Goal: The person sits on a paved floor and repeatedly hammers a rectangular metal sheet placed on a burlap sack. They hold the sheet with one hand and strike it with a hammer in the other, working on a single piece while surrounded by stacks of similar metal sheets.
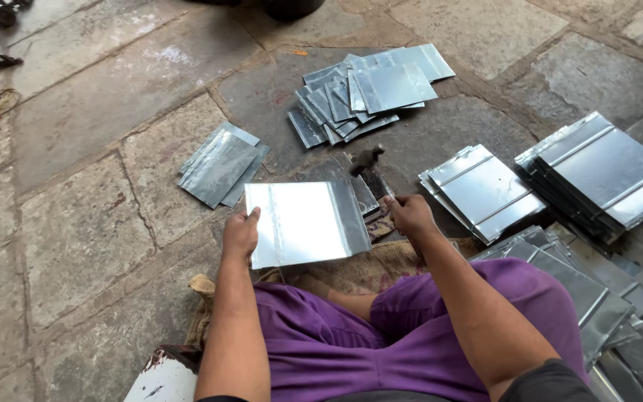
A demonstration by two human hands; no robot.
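1. The person sits on a brown sack [351,272] on the stone floor [83,223], legs in purple cloth.
2. The left hand [240,235] grips the left edge of a shiny metal sheet [303,223], flat in front of the knees.
3. The right hand [409,215] is closed around a hammer [367,159], raised just past the sheet's right edge.
4. Stacks of ribbed sheets [604,175] sit to the right.
5. A small pile of flat pieces [219,165] is farther left.
6. A bigger pile [370,93] lies farthest away.
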